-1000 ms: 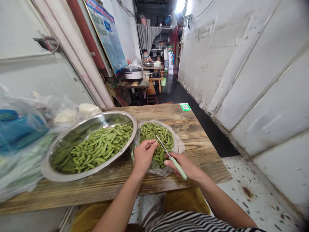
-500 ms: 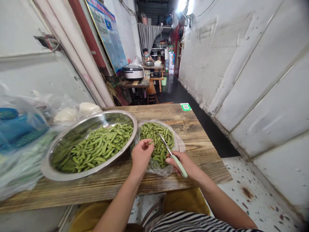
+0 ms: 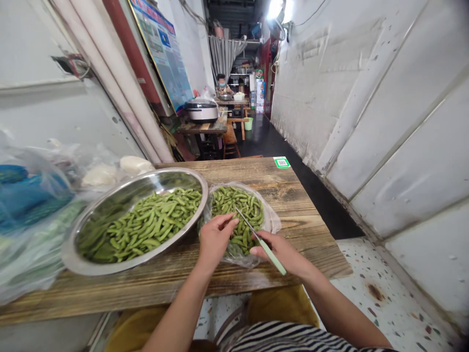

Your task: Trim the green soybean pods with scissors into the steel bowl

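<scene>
My left hand (image 3: 215,239) is closed in a pinch over a clear plastic bag (image 3: 271,219) of green soybean pods (image 3: 245,203). A pod seems to be between its fingertips, mostly hidden by them. In my right hand (image 3: 280,252) is a pair of scissors (image 3: 270,255) with pale green handles, seen nearly edge-on. The slim metal blades point up and left, with their tip close to my left fingertips. Left of the bag, a large steel basin (image 3: 136,261) holds many more green pods.
The wooden table (image 3: 311,220) carries plastic bags (image 3: 32,190) at the left and a green QR-code card (image 3: 282,162) at its far right corner. Beyond it, a rice cooker (image 3: 201,111) stands on another table. A white wall (image 3: 366,88) runs along the right.
My left fingers have pinched together and shifted slightly right. The scissors' tip has moved down and left, toward my left fingertips. The basin and bag look the same.
</scene>
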The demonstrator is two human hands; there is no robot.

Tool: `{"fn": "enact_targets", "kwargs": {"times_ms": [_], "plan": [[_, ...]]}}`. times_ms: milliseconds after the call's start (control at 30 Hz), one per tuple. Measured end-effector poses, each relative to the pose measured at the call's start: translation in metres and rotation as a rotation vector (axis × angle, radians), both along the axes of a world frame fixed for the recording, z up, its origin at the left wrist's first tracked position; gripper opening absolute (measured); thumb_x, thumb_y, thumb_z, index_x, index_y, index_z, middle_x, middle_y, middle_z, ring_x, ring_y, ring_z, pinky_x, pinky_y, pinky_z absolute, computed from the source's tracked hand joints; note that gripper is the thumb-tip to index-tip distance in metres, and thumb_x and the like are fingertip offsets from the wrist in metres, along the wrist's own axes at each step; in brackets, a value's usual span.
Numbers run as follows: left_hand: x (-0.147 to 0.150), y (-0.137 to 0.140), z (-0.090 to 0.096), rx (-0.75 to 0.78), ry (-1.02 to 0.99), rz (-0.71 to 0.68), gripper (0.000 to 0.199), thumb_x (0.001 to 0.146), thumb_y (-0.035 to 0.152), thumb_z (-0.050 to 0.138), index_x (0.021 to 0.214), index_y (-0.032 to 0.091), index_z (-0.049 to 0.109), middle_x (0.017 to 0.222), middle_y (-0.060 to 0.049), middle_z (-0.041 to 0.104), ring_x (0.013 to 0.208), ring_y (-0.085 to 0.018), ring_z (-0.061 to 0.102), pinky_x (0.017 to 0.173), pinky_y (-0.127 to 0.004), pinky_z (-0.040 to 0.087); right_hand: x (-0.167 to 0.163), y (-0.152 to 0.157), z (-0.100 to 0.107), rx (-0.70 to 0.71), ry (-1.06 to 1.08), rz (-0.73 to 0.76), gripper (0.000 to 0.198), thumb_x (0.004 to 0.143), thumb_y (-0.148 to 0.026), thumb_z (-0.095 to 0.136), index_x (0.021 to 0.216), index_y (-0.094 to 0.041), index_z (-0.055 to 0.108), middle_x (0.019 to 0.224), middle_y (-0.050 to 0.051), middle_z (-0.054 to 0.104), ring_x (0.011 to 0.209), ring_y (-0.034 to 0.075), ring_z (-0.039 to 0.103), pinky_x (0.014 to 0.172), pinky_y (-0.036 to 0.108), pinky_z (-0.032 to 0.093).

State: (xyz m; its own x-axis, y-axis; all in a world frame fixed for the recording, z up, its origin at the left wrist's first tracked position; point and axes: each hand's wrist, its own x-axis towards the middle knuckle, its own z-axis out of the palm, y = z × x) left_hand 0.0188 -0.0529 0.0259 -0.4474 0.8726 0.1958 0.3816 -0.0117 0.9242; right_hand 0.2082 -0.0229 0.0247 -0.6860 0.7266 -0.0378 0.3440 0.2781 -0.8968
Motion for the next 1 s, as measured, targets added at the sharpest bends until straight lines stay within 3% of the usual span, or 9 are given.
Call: {"fn": "enact_targets", "kwargs": {"times_ms": [167, 500, 767, 867, 933, 1000], "plan": [[0.002, -0.001, -0.005, 0.105, 0.25, 0.07, 0.019, 0.074, 0.03, 0.062, 0.087, 0.02, 0.071, 0.082, -0.003, 0.067, 0.064, -0.012, 0.056, 0.064, -0.026, 0.046, -0.001, -0.001, 0.0, -0.005, -0.018, 0.023, 0.047, 0.077, -0.054, 0.059, 0.103, -0.014, 0.061, 0.078, 0.0, 0.057, 0.069, 0.014, 0.049, 0.064, 0.021, 0.04], [0.009, -0.006, -0.001, 0.064, 0.454, 0.067, 0.009, 0.074, 0.026, 0.062, 0.075, 0.019, 0.067, 0.068, -0.001, 0.062, 0.06, -0.014, 0.055, 0.06, -0.027, 0.044, -0.001, -0.002, 0.002, 0.039, -0.051, 0.007, 0.044, 0.076, -0.053, 0.06, 0.101, -0.016, 0.061, 0.079, 0.001, 0.059, 0.073, 0.016, 0.052, 0.066, 0.022, 0.039], [0.007, -0.007, -0.006, 0.055, 0.472, 0.021, 0.012, 0.077, 0.029, 0.06, 0.078, 0.019, 0.068, 0.073, -0.003, 0.066, 0.065, -0.016, 0.058, 0.065, -0.028, 0.045, -0.001, 0.003, -0.002, 0.031, -0.058, 0.005, 0.04, 0.075, -0.055, 0.06, 0.072, -0.015, 0.061, 0.059, -0.004, 0.046, 0.058, 0.011, 0.043, 0.052, 0.019, 0.031], [-0.014, -0.01, 0.01, 0.126, 0.563, 0.164, 0.018, 0.081, 0.032, 0.056, 0.088, 0.021, 0.068, 0.082, -0.005, 0.068, 0.073, -0.018, 0.06, 0.071, -0.03, 0.045, -0.001, 0.007, -0.008, -0.03, 0.005, -0.072, 0.041, 0.072, -0.055, 0.063, 0.08, -0.015, 0.062, 0.057, -0.004, 0.046, 0.055, 0.011, 0.043, 0.05, 0.019, 0.032], [-0.034, -0.011, 0.026, 0.179, 0.68, 0.349, 0.024, 0.083, 0.032, 0.051, 0.095, 0.018, 0.067, 0.091, -0.009, 0.067, 0.084, -0.021, 0.06, 0.079, -0.034, 0.043, 0.0, 0.01, -0.01, -0.071, 0.027, -0.129, 0.043, 0.071, -0.055, 0.063, 0.089, -0.015, 0.062, 0.055, -0.004, 0.047, 0.052, 0.011, 0.043, 0.049, 0.02, 0.033], [-0.047, -0.011, 0.04, 0.137, 0.839, 0.506, 0.031, 0.082, 0.032, 0.052, 0.106, 0.016, 0.064, 0.107, -0.014, 0.064, 0.1, -0.028, 0.055, 0.086, -0.042, 0.037, 0.003, 0.013, -0.011, -0.086, 0.046, -0.153, 0.044, 0.072, -0.055, 0.062, 0.092, -0.015, 0.062, 0.055, -0.004, 0.047, 0.051, 0.011, 0.043, 0.048, 0.021, 0.034]]}}
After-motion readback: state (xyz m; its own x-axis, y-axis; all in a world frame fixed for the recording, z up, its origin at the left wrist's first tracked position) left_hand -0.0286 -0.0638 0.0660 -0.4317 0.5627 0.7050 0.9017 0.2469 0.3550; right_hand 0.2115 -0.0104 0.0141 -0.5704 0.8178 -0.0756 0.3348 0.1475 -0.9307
